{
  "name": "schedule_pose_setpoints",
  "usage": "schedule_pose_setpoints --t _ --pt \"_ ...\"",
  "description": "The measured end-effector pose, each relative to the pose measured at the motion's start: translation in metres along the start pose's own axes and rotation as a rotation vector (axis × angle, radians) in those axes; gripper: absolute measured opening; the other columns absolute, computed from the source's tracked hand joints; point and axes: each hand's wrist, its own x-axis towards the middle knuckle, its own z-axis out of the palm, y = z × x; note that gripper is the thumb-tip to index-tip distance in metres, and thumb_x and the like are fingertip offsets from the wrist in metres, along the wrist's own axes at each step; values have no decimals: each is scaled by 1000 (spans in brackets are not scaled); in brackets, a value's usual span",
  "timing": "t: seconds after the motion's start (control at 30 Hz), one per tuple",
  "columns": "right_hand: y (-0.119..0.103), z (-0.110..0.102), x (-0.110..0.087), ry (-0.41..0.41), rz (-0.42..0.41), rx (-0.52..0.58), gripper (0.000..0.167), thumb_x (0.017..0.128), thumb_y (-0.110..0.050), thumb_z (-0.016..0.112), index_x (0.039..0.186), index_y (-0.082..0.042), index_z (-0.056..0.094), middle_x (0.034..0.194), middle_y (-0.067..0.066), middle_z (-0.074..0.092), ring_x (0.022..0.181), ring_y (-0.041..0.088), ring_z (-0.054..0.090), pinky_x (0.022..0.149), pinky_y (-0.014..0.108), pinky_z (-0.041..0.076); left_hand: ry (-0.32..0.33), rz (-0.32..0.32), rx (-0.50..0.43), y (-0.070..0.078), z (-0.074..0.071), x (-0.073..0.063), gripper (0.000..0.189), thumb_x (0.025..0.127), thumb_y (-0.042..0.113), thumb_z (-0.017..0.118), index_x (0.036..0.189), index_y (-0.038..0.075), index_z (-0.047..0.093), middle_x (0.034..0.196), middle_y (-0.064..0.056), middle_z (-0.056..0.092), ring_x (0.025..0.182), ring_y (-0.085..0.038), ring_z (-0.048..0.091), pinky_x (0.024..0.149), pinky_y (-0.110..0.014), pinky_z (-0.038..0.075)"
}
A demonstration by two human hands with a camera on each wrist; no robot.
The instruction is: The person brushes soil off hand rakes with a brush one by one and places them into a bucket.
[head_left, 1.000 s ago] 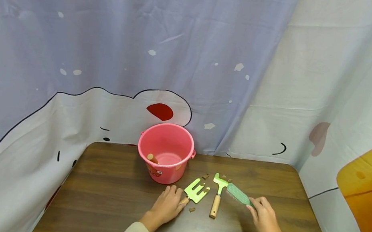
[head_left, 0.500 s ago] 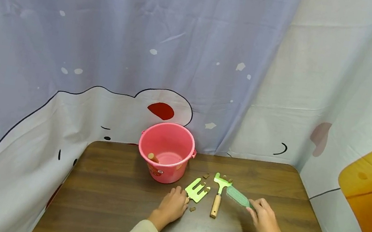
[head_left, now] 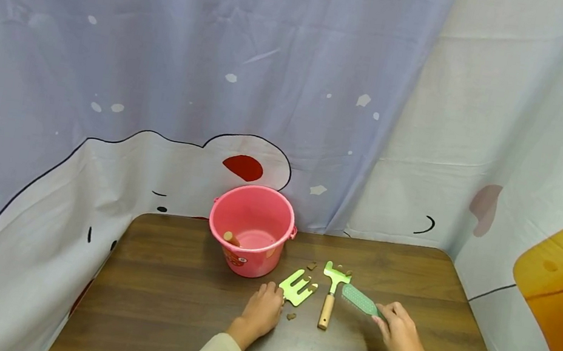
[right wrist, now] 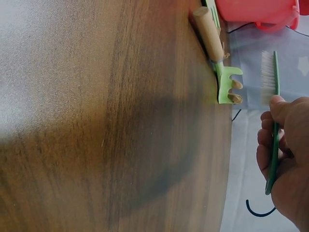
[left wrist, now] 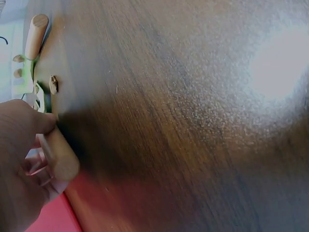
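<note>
Brush (head_left: 360,299) in R hand (head_left: 398,335); fork (head_left: 292,294), L hand (head_left: 263,309)

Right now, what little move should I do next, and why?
Maybe lift the green fork a little, so you could brush it. Your left grip holds its wooden handle, brown bits show at its pronged end, and the green brush is ready in your right grip.

Green brush (head_left: 359,299) in right grip (head_left: 398,335)
</note>
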Motion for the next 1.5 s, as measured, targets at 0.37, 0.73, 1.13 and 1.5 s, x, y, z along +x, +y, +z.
schedule_pose_setpoints --t 0.37,0.73,1.13,1.5 --pt "1 -2 -1 -14 18 -4 32 80 3 81 109 12 72 88 1 56 72 0 45 59 18 49 20 -33 36 -6 1 -2 28 81 10 83 100 5 63 94 -11 55 89 -30 56 73 -42 51" --pt "3 0 -3 -30 24 2 32 80 3 81 109 12 72 88 2 57 73 0 47 60 17 50 107 -168 21 0 11 1 20 91 2 67 111 3 64 105 -18 55 97 -36 52 72 -48 45" --pt "4 -1 -5 -62 15 1 31 81 3 81 109 11 71 89 1 57 75 6 55 65 19 55 159 -225 -2 0 15 0 16 98 2 51 109 5 62 104 -17 56 97 -37 53 72 -50 41" --pt "1 0 -3 -65 21 18 31 81 3 81 109 11 71 87 -1 55 73 0 48 62 17 50 173 -186 79 -10 9 -6 17 94 18 70 107 12 61 105 -11 59 96 -34 56 73 -49 40"
